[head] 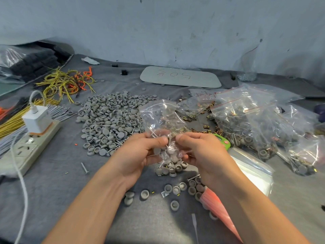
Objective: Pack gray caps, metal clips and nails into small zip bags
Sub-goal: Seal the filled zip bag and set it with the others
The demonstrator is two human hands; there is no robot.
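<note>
Both hands hold one small clear zip bag in the middle of the view, above the grey cloth. My left hand pinches its lower part from the left, and my right hand pinches it from the right. Grey caps and a nail show through the plastic between my fingers. A big heap of gray caps lies behind my left hand, with nails at its near edge. Brass-coloured metal clips lie scattered behind my right hand. Loose caps sit below my hands.
Filled zip bags pile up at the right. A stack of empty bags lies under my right forearm, with a pink strip beside it. A power strip with a charger, yellow wires and a grey board lie further off.
</note>
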